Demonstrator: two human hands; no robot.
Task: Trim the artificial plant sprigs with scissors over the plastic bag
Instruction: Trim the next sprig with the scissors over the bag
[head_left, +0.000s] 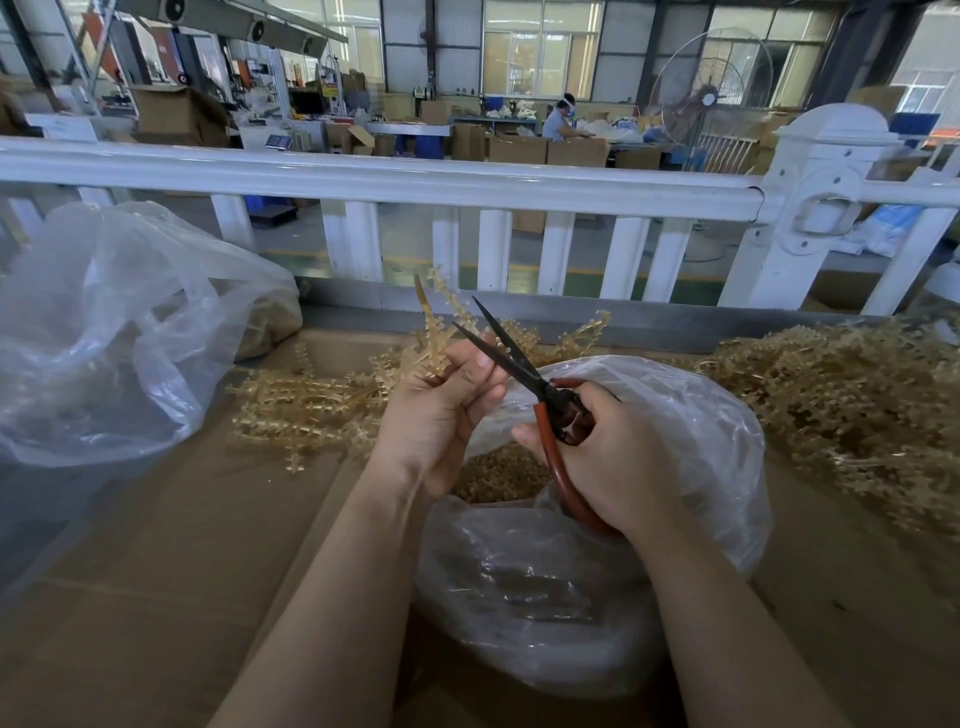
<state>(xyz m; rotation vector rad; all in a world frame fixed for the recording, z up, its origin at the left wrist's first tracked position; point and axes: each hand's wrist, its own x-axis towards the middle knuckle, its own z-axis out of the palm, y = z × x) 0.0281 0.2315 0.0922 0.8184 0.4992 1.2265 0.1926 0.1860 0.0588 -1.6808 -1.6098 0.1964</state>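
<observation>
A pale golden artificial sprig is pinched upright in the curled fingers of the left hand, above the open clear plastic bag of trimmings. Red-handled scissors are gripped in the right hand, blades parted beside the sprig. A cut appears to be in preparation; the stem must next be brought between the blades.

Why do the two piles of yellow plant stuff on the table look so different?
The left pile is small and lies flat, with single sprigs easy to pick out; the right pile is far bigger and one tangled heap. The left pile lies beside the left hand; the right pile sits past the plastic bag, by the table's right edge. Both are the same pale golden sprigs on brown cardboard.
</observation>
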